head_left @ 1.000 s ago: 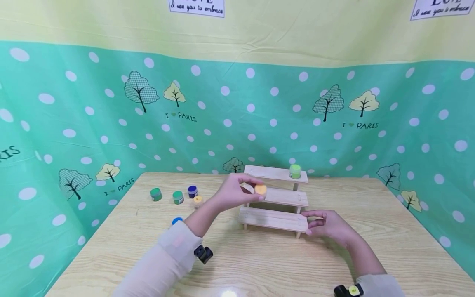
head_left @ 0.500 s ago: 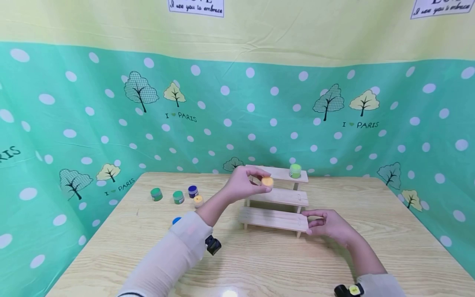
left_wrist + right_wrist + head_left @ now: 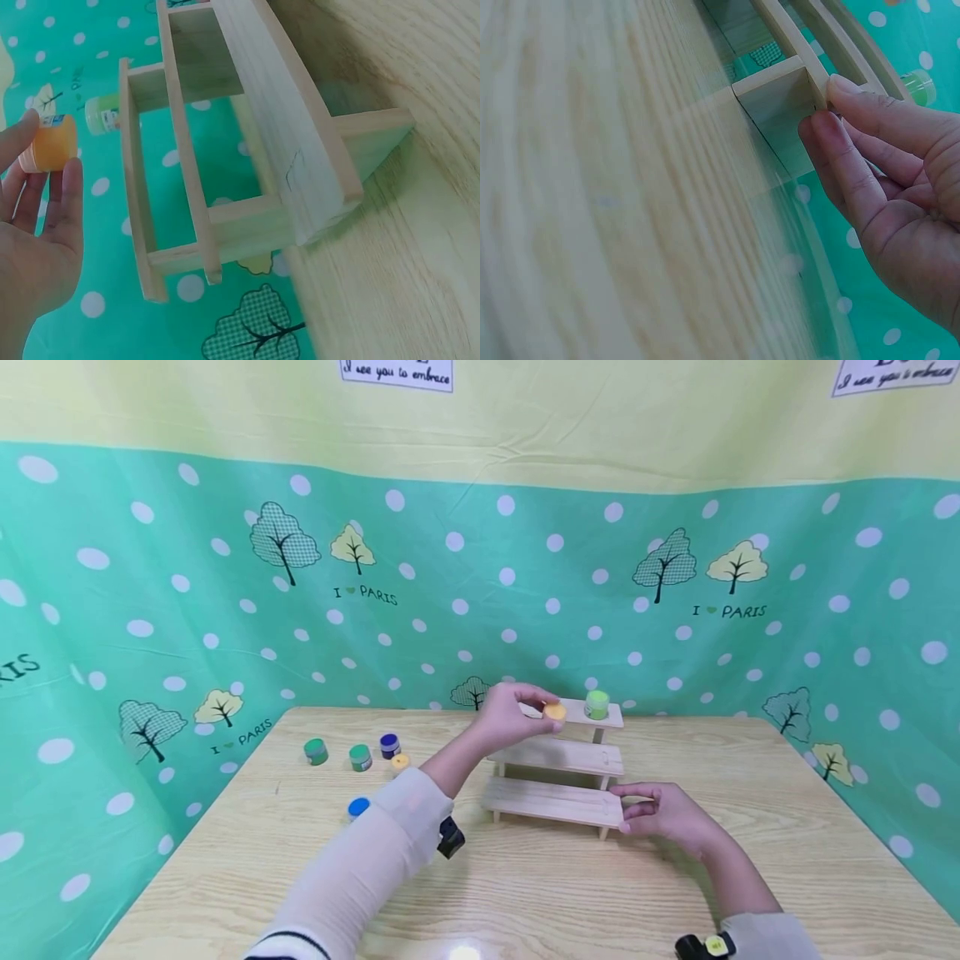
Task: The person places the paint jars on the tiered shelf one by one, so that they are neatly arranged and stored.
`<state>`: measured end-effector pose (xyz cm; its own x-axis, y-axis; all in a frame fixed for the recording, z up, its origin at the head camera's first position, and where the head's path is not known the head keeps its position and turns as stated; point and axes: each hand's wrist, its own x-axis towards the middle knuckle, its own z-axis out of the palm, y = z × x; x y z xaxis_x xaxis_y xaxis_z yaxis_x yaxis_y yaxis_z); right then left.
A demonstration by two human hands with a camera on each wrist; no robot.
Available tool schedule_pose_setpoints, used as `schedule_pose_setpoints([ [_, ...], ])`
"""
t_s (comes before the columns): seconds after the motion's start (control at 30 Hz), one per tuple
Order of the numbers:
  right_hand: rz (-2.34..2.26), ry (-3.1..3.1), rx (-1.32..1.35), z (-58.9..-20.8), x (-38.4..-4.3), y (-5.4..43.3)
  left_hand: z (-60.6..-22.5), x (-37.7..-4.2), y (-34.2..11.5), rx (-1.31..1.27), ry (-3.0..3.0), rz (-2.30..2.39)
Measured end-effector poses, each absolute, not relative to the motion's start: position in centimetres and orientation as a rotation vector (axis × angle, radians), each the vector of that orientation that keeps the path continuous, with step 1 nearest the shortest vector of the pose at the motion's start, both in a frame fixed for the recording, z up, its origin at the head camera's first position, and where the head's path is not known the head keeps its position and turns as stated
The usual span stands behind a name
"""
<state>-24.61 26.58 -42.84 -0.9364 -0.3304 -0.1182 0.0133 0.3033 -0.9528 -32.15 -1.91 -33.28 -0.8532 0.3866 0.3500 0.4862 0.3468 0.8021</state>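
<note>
My left hand [image 3: 508, 717] pinches a small orange paint jar [image 3: 54, 144] between thumb and fingers, in the air close to the top step of a three-step wooden stand [image 3: 555, 800]. On that top step, toward its right end, sits a light green paint jar [image 3: 597, 704]. Down at the right end of the lowest step, my right hand [image 3: 671, 818] grips the board's edge, thumb on one side and fingertips on the other, as the right wrist view shows.
Left on the wooden table [image 3: 225, 877] stand two green jars [image 3: 316, 752], a dark blue jar [image 3: 389, 746], a yellow-orange jar [image 3: 401, 763] and a blue jar [image 3: 358, 807]. A polka-dot cloth [image 3: 420, 643] hangs behind the table.
My left hand has carried the orange jar up, back and to the right, from before the middle step to the top step. My right hand stays on the lowest step's end.
</note>
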Motion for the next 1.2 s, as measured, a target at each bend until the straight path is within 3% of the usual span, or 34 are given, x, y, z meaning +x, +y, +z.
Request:
schedule_pose_setpoints([
  [1.2, -1.65, 2.328, -0.307, -43.0, -24.6, 26.8, -33.8, -36.3, 0.9, -0.592, -2.577, -1.645],
])
